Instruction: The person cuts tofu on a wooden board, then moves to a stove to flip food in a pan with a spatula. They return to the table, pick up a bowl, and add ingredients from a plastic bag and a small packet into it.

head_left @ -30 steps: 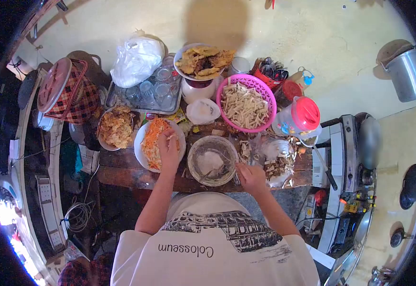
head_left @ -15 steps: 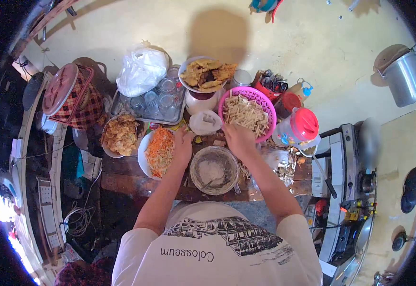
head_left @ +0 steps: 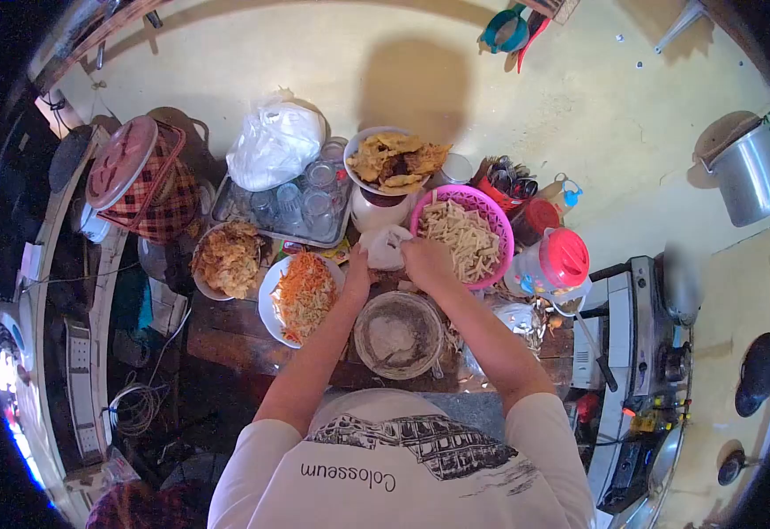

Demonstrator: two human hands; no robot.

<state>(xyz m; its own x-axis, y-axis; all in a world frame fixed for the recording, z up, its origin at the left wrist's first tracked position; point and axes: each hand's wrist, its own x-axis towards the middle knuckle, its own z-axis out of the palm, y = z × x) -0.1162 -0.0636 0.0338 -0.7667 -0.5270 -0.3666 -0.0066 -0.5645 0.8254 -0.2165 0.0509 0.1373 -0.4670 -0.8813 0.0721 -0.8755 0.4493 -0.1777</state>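
Note:
A small white plastic bag (head_left: 384,249) with its mouth gathered open sits between my two hands at the back of the table. My left hand (head_left: 360,273) closes on its left edge. On the other side, my right hand (head_left: 425,264) grips the bag's right edge with bent fingers. Below them, near my body, stands a round bowl (head_left: 399,335) with pale flour-like powder inside. Left of my left forearm lies a white plate (head_left: 267,304) of shredded carrot and pale shreds. A pink basket (head_left: 505,231) of pale cut strips is just beyond my right hand.
Fried food fills a bowl (head_left: 226,260) at the left and another bowl (head_left: 394,163) at the back. A metal tray (head_left: 301,236) holds glasses beside a large white bag (head_left: 275,145). A red-lidded jug (head_left: 554,263) stands right, near a stove (head_left: 642,304).
Both hands have come together on the white plastic bag and taken hold of its edges. The view has shifted slightly.

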